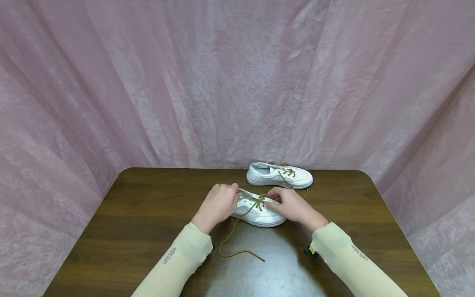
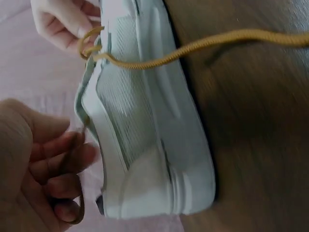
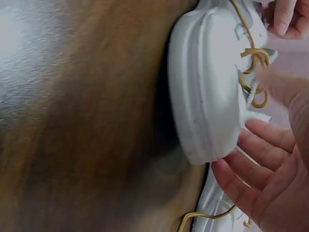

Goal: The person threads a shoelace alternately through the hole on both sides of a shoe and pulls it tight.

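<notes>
A white sneaker (image 1: 264,218) with tan laces lies sideways on the table, its toe to the right. At its opening, my left hand (image 1: 221,203) curls around one lace end (image 2: 81,198), which runs through the fingers in the left wrist view. My right hand (image 1: 291,205) grips the front of the shoe, thumb by the lace loops (image 3: 259,60) and fingers along the far side. The other lace end (image 1: 242,251) hangs over the near side and trails across the tabletop toward me.
A second white sneaker (image 1: 269,179) stands behind, close to the table's back edge, its tan lace hanging down. The brown wooden table (image 1: 141,231) has rounded back corners. Pink curtains (image 1: 230,82) hang behind and at both sides. A small black object (image 1: 311,252) sits beside my right sleeve.
</notes>
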{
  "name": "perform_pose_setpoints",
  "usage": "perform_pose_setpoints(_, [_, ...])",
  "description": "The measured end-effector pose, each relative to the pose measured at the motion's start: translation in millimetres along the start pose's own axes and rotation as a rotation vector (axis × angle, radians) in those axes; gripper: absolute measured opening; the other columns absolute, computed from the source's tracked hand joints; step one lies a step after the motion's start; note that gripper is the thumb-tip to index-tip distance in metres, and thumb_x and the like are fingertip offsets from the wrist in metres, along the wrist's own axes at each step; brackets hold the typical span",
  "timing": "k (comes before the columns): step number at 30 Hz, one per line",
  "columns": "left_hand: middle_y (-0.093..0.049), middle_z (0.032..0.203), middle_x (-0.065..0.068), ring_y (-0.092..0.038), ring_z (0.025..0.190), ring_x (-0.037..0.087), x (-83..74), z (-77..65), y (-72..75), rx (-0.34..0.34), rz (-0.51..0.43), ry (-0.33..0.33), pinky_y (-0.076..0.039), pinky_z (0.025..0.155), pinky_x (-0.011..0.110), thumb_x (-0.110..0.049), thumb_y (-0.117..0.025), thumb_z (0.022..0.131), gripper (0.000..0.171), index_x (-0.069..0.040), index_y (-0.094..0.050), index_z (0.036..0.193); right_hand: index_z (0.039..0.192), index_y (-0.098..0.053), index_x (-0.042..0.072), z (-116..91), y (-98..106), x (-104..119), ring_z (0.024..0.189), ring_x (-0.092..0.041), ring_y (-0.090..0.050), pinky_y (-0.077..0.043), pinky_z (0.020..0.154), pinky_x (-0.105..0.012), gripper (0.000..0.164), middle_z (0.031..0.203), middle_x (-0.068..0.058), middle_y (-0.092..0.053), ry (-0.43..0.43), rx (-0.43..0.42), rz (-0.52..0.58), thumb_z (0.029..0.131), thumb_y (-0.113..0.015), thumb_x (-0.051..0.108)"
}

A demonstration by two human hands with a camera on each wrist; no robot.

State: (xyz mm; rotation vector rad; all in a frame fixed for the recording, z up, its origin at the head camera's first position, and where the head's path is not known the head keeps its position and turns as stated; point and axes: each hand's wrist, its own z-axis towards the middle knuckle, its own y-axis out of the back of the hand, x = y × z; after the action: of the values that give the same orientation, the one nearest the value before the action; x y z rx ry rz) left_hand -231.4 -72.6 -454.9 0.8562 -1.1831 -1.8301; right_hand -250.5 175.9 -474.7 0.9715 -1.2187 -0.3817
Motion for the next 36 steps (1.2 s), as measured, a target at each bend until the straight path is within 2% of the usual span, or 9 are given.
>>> perform_pose_setpoints(2, [-0.055, 0.066, -0.005, -0.058, 0.067, 0.015, 3.2, -1.0, 1.0, -0.009, 0.008, -0.001, -0.04, 0.063, 0.032, -0.025, -0.06, 0.089, 0.014, -0.016, -0.061, 0.077, 0.117, -0.061, 0.01, -2, -3, -1, 0.101, -0.012, -0.063, -0.048, 0.09, -0.034, 0.059, 0.107, 0.001, -0.069, -0.004, 0.018, -0.016, 0.074, -0.075, 0.047])
perform_pose_setpoints(4, [-0.056, 0.071, -0.006, -0.056, 0.07, 0.014, 6.4, -1.5, 3.4, -0.035, -0.048, 0.018, -0.04, 0.066, 0.031, -0.026, -0.062, 0.089, 0.013, -0.018, -0.066, 0.08, 0.124, -0.058, 0.01, -4, -5, 0, 0.105, -0.012, -0.061, -0.047, 0.092, -0.034, 0.078, 0.114, 0.001, -0.067, -0.001, 0.032, -0.058, 0.064, -0.079, 0.055])
perform_pose_setpoints(6, [-0.057, 0.075, -0.007, -0.054, 0.072, 0.013, 9.7, -1.3, 6.3, -0.087, -0.115, 0.049, -0.04, 0.067, 0.03, -0.025, -0.06, 0.091, 0.013, -0.018, -0.067, 0.083, 0.126, -0.058, 0.01, -5, -7, 1, 0.104, -0.011, -0.06, -0.047, 0.09, -0.033, 0.088, 0.116, 0.002, -0.065, 0.013, 0.037, -0.107, 0.055, -0.082, 0.057])
perform_pose_setpoints(9, [-0.057, 0.077, -0.007, -0.052, 0.072, 0.012, 13.9, 0.0, 10.3, -0.191, -0.196, 0.107, -0.04, 0.068, 0.03, -0.026, -0.056, 0.094, 0.015, -0.018, -0.066, 0.086, 0.125, -0.059, 0.011, -6, -8, 2, 0.099, -0.011, -0.059, -0.046, 0.085, -0.032, 0.093, 0.115, 0.002, -0.066, 0.032, 0.03, -0.159, 0.048, -0.086, 0.056])
perform_pose_setpoints(12, [-0.054, 0.076, -0.007, -0.051, 0.073, 0.013, 16.4, 1.2, 13.9, -0.289, -0.228, 0.139, -0.039, 0.067, 0.029, -0.028, -0.053, 0.095, 0.018, -0.017, -0.063, 0.086, 0.125, -0.06, 0.01, -7, -8, 3, 0.099, -0.011, -0.059, -0.046, 0.085, -0.032, 0.094, 0.115, 0.001, -0.066, 0.036, 0.018, -0.179, 0.047, -0.087, 0.055])
perform_pose_setpoints(17, [-0.052, 0.074, -0.003, -0.049, 0.071, 0.015, 18.9, 0.9, 17.3, -0.451, -0.248, 0.143, -0.038, 0.069, 0.03, -0.028, -0.052, 0.095, 0.02, -0.014, -0.061, 0.084, 0.125, -0.06, 0.01, -7, -9, 3, 0.1, -0.012, -0.06, -0.047, 0.085, -0.032, 0.093, 0.116, -0.001, -0.066, 0.038, 0.024, -0.189, 0.048, -0.086, 0.055])
perform_pose_setpoints(20, [-0.053, 0.075, 0.0, -0.05, 0.072, 0.017, 20.3, 0.7, 18.2, -0.524, -0.252, 0.141, -0.039, 0.07, 0.032, -0.027, -0.054, 0.094, 0.02, -0.011, -0.061, 0.085, 0.124, -0.06, 0.01, -6, -9, 2, 0.098, -0.011, -0.06, -0.047, 0.084, -0.031, 0.093, 0.114, 0.0, -0.067, 0.035, 0.021, -0.198, 0.047, -0.086, 0.055])
perform_pose_setpoints(30, [-0.054, 0.074, 0.001, -0.052, 0.074, 0.02, 24.6, -2.3, 16.5, -0.573, -0.25, 0.177, -0.039, 0.072, 0.033, -0.025, -0.056, 0.093, 0.019, -0.01, -0.063, 0.084, 0.124, -0.061, 0.011, -6, -10, 1, 0.095, -0.01, -0.06, -0.047, 0.082, -0.031, 0.092, 0.113, 0.0, -0.067, 0.029, 0.018, -0.19, 0.047, -0.086, 0.055])
perform_pose_setpoints(36, [-0.053, 0.074, 0.001, -0.051, 0.073, 0.019, 25.7, -3.1, 15.7, -0.551, -0.262, 0.204, -0.04, 0.071, 0.033, -0.026, -0.054, 0.094, 0.021, -0.01, -0.063, 0.085, 0.125, -0.06, 0.011, -5, -9, 0, 0.098, -0.011, -0.06, -0.047, 0.084, -0.032, 0.093, 0.116, -0.001, -0.067, 0.019, 0.012, -0.186, 0.047, -0.087, 0.055])
